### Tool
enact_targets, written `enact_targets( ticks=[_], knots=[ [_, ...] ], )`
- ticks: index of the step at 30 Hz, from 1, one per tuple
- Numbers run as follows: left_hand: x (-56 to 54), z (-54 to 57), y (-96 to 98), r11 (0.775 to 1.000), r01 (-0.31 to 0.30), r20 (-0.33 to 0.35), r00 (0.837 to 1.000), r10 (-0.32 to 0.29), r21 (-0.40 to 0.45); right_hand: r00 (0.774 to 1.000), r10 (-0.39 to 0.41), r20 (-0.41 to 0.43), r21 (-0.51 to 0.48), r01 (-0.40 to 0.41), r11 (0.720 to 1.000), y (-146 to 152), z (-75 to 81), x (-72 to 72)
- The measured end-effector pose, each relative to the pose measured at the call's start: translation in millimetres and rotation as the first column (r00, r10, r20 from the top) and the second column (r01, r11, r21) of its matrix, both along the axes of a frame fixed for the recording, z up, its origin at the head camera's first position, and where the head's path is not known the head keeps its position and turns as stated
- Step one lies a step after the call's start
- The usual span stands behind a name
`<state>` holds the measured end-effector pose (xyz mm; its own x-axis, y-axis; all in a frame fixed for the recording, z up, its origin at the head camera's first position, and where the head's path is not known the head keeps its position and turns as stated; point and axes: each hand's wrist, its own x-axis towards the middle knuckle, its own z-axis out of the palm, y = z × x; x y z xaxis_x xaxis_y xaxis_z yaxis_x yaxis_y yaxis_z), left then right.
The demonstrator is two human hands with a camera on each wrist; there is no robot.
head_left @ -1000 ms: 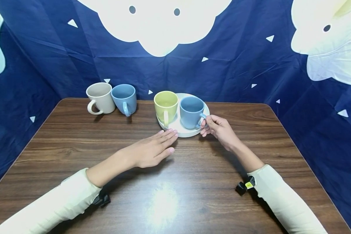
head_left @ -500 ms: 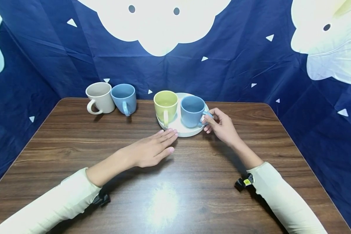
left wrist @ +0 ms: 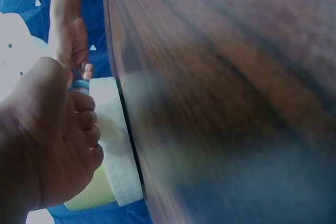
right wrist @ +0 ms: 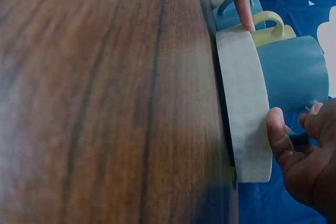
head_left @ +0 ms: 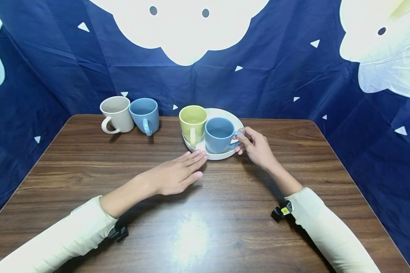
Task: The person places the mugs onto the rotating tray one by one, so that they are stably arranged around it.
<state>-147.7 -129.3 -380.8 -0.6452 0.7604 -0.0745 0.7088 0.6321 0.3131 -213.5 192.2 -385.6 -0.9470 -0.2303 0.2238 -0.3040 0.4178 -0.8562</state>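
On a round white plate with a raised rim stand two mugs, a green mug at left and a blue mug close beside it. My right hand pinches the blue mug's handle, which points right. The right wrist view shows thumb and fingers about that handle, just over the plate's rim. My left hand lies with straight fingers, fingertips touching the plate's near rim below the green mug. In the left wrist view the left hand hides most of the green mug and plate.
Left of the plate, a white mug and a second blue mug stand side by side on the wooden table. A dark blue cloth backdrop rises right behind the table's far edge.
My right hand has drawn the blue mug leftward and slightly nearer on the plate, closer to the green mug. The left hand has stayed put at the rim.
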Motion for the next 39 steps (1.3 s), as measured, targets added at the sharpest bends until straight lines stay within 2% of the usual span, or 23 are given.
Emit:
enact_targets(
  ticks=[7,8,10,14,15,22,24,27,32,36,39],
  knots=[
    [-2.6,-1.2,-2.0,1.000,0.007,0.017,1.000,-0.007,0.022,1.000,0.006,-0.016,0.022,-0.006,1.000,-2.4,0.6,-0.1],
    [-6.9,-9.1,-4.0,0.999,0.026,0.009,1.000,-0.026,0.039,1.000,0.008,-0.017,0.023,-0.008,1.000,-2.6,0.6,-0.2],
    [-7.1,-9.2,-4.3,0.998,0.029,0.018,0.999,-0.029,0.047,1.000,0.013,-0.021,0.025,-0.012,1.000,-3.4,0.5,0.0],
    [-6.5,-7.7,-3.5,0.999,0.027,0.019,0.999,-0.027,0.032,0.999,0.019,-0.032,0.027,-0.018,0.999,-5.2,-0.4,0.2],
    [-2.4,0.3,-1.0,1.000,0.009,0.030,1.000,-0.009,0.012,0.999,0.020,-0.034,0.025,-0.019,1.000,-5.5,-0.7,0.2],
    [-1.3,2.1,1.5,0.999,0.003,0.013,1.000,-0.002,-0.032,0.999,0.038,-0.029,0.018,-0.038,0.999,-4.2,-0.7,0.0],
    [-1.3,1.6,1.4,0.999,0.002,0.010,1.000,-0.002,-0.032,0.998,0.059,-0.007,-0.005,-0.059,0.998,-3.3,-0.4,-1.0],
    [-1.1,1.2,1.1,1.000,0.004,0.008,1.000,-0.004,-0.021,0.993,0.100,0.063,-0.096,-0.094,0.991,-2.1,0.3,-1.6],
    [-0.6,1.8,0.1,1.000,0.008,0.006,1.000,-0.008,-0.003,0.973,0.160,0.164,-0.246,-0.117,0.962,0.6,0.6,-1.5],
    [-0.7,2.3,-0.7,1.000,0.009,-0.001,1.000,-0.009,0.007,0.971,0.163,0.173,-0.270,-0.112,0.956,3.9,-0.8,-1.2],
    [0.4,4.8,-2.2,1.000,0.004,-0.013,1.000,-0.004,0.024,0.975,0.148,0.165,-0.251,-0.104,0.962,7.9,-1.7,-0.6]
  ],
)
